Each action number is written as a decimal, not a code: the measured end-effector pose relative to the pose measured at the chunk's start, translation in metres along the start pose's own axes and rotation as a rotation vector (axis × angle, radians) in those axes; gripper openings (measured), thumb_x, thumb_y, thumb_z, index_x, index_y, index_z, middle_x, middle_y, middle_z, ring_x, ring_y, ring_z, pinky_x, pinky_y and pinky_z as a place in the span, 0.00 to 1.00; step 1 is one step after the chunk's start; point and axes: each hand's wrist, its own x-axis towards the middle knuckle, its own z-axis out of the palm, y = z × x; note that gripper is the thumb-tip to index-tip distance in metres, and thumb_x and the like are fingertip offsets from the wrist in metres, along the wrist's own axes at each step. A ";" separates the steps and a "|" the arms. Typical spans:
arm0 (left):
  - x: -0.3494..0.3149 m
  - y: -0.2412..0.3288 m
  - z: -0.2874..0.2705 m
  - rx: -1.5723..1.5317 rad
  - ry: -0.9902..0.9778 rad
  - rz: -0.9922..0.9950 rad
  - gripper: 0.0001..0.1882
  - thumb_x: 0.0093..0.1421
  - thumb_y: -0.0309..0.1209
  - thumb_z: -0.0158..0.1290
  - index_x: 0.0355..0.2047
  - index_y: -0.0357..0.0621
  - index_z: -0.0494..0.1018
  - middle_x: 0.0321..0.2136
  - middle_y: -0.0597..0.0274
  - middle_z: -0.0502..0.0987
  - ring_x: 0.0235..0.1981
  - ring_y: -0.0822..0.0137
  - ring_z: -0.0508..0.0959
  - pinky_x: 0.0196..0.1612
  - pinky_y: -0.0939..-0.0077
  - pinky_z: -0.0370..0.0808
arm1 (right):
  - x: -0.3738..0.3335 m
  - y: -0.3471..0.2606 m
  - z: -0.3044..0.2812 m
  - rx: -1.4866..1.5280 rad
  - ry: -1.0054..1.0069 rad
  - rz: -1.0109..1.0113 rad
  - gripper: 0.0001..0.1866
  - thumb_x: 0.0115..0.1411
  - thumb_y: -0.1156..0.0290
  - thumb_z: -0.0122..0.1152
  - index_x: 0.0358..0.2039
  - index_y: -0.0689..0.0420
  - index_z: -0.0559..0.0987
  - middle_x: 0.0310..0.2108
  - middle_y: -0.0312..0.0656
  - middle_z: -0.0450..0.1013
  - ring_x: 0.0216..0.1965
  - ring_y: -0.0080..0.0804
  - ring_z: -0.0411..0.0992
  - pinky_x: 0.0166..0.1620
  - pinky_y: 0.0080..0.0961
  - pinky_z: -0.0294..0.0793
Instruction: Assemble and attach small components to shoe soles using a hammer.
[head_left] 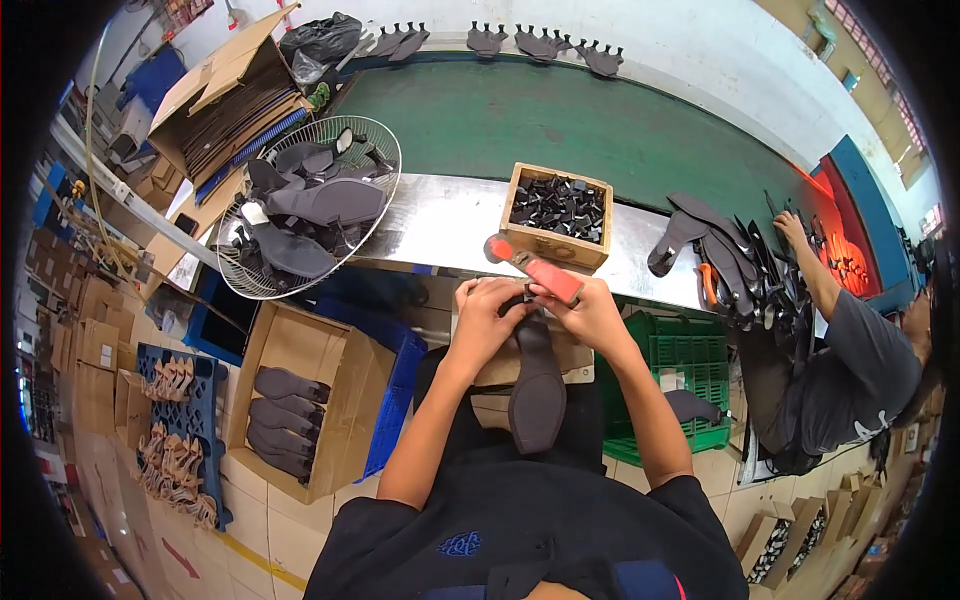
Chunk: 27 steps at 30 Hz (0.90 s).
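A dark grey shoe sole (537,395) lies lengthwise in front of me, its wide toe end toward my body. My left hand (490,318) is closed round the far heel end of this sole, where the fingers hide what they pinch. My right hand (588,318) has a red-handled hammer (550,275) tucked in it, the round head pointing away to the left. Its fingertips also meet the heel end, beside the left fingers. Just beyond the hands, a wooden box (557,241) holds many small black heel pieces.
A wire basket (393,190) of heeled soles sits left on the metal-edged bench. Below are a carton (335,425) of soles and a green crate (690,350). At right, a co-worker's arm (820,270) reaches over piled soles beside a green belt (480,115).
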 end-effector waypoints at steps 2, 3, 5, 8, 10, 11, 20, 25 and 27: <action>0.001 0.002 -0.003 0.011 -0.014 -0.002 0.14 0.54 0.34 0.63 0.42 0.48 0.80 0.42 0.61 0.81 0.49 0.64 0.77 0.60 0.58 0.57 | 0.002 -0.010 -0.004 -0.107 -0.049 -0.067 0.14 0.48 0.84 0.64 0.38 0.63 0.78 0.39 0.48 0.77 0.38 0.50 0.76 0.41 0.31 0.75; 0.002 0.004 -0.004 0.020 -0.028 -0.006 0.14 0.54 0.33 0.63 0.42 0.47 0.80 0.42 0.60 0.81 0.49 0.63 0.77 0.60 0.59 0.57 | 0.002 -0.010 -0.005 -0.108 -0.046 -0.070 0.14 0.48 0.84 0.64 0.38 0.63 0.78 0.39 0.48 0.77 0.38 0.50 0.76 0.41 0.31 0.75; 0.003 0.001 -0.002 -0.026 -0.003 -0.002 0.14 0.54 0.32 0.62 0.41 0.46 0.80 0.40 0.59 0.81 0.47 0.61 0.78 0.57 0.60 0.62 | 0.003 -0.011 -0.006 -0.224 -0.086 -0.147 0.12 0.51 0.82 0.64 0.38 0.62 0.79 0.40 0.47 0.76 0.37 0.49 0.76 0.40 0.32 0.75; 0.007 0.005 -0.004 -0.158 -0.004 -0.040 0.14 0.54 0.30 0.63 0.41 0.42 0.80 0.37 0.57 0.82 0.41 0.58 0.81 0.50 0.64 0.71 | -0.002 -0.020 -0.009 -0.184 -0.097 -0.046 0.10 0.52 0.82 0.63 0.37 0.62 0.80 0.40 0.45 0.76 0.38 0.44 0.76 0.43 0.30 0.75; 0.010 0.009 -0.004 -0.243 -0.030 -0.076 0.14 0.54 0.30 0.63 0.41 0.40 0.80 0.35 0.56 0.83 0.38 0.59 0.82 0.46 0.67 0.75 | -0.004 -0.018 -0.010 -0.238 -0.072 -0.062 0.10 0.54 0.80 0.64 0.39 0.61 0.80 0.39 0.46 0.76 0.36 0.44 0.76 0.40 0.30 0.75; 0.010 0.009 -0.004 -0.294 -0.050 -0.136 0.14 0.54 0.30 0.64 0.41 0.39 0.81 0.34 0.55 0.83 0.37 0.61 0.83 0.44 0.69 0.76 | -0.005 -0.018 -0.012 -0.289 -0.050 -0.076 0.10 0.57 0.77 0.65 0.41 0.59 0.80 0.37 0.46 0.76 0.34 0.45 0.77 0.38 0.30 0.74; 0.011 0.002 -0.010 -0.446 -0.163 -0.193 0.14 0.53 0.30 0.65 0.40 0.38 0.82 0.36 0.57 0.84 0.38 0.70 0.80 0.44 0.74 0.75 | -0.067 -0.092 -0.022 -0.206 0.157 -0.050 0.28 0.63 0.79 0.57 0.65 0.58 0.67 0.31 0.48 0.73 0.27 0.35 0.72 0.35 0.28 0.72; 0.013 0.006 -0.008 -0.566 -0.108 -0.079 0.14 0.53 0.24 0.63 0.42 0.38 0.82 0.36 0.60 0.84 0.37 0.70 0.80 0.42 0.76 0.75 | -0.082 -0.085 -0.016 -0.351 0.085 -0.003 0.29 0.63 0.79 0.58 0.65 0.55 0.67 0.29 0.49 0.70 0.26 0.41 0.70 0.33 0.30 0.71; 0.012 0.011 -0.010 -0.575 -0.133 -0.147 0.15 0.53 0.23 0.62 0.43 0.38 0.82 0.36 0.60 0.83 0.36 0.71 0.80 0.41 0.77 0.76 | -0.085 -0.089 -0.015 -0.338 0.096 -0.001 0.29 0.63 0.79 0.58 0.65 0.54 0.68 0.28 0.49 0.69 0.26 0.42 0.69 0.33 0.31 0.71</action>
